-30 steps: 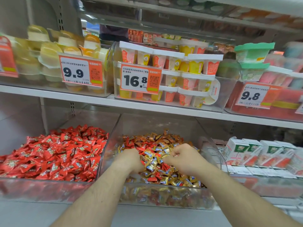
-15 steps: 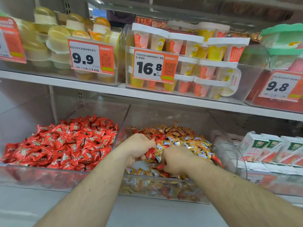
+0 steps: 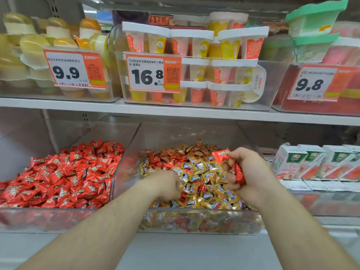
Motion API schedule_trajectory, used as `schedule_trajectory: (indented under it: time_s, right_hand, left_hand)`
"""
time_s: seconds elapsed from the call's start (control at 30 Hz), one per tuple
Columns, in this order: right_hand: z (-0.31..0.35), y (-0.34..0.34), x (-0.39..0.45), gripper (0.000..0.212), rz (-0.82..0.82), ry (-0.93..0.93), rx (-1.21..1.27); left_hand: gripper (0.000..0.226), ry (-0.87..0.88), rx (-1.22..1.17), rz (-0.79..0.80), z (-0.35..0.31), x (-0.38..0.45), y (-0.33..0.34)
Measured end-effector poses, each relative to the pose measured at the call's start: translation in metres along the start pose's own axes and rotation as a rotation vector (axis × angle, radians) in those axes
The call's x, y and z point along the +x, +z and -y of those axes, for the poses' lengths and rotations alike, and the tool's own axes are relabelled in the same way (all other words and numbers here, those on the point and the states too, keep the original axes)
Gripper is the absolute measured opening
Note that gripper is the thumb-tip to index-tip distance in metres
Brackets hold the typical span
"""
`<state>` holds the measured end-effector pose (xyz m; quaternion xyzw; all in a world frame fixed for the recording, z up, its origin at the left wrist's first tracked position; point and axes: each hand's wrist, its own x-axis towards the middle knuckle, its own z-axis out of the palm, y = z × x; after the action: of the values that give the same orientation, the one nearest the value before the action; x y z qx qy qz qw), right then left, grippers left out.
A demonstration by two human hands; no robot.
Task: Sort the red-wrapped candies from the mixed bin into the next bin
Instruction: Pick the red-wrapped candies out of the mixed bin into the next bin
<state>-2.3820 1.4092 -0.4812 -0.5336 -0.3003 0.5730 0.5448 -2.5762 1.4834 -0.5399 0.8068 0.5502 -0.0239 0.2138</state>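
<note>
Head view: right hand [image 3: 251, 172] clutches red-wrapped candies [image 3: 222, 155], topmost lying leftward, above clear mixed bin [image 3: 194, 221]; left hand [image 3: 167, 184] digs into gold wrappers, grip hidden, beside clear bin of red candies [image 3: 48, 217].

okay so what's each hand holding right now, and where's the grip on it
The right hand holds a few red-wrapped candies: one pinched by its wrapper end at the fingertips, others bunched in the palm. The left hand digs into the mixed bin; any grip there is hidden.
</note>
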Motion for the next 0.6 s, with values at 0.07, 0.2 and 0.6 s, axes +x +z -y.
schedule_trajectory:
  time_s: [0.07, 0.2, 0.6]
  right_hand:
    - [0.000, 0.001, -0.001, 0.030, 0.013, 0.012, 0.013]
    - [0.000, 0.003, -0.003, 0.029, 0.009, 0.049, 0.076]
    - [-0.002, 0.000, 0.005, 0.028, 0.009, 0.147, 0.378]
  left_hand:
    - [0.018, 0.044, 0.094, 0.033, 0.000, 0.002, 0.001]
    - [0.034, 0.118, 0.197, 0.029, -0.006, 0.010, -0.004]
    - [0.016, 0.275, 0.474, 0.091, -0.007, 0.011, 0.000]
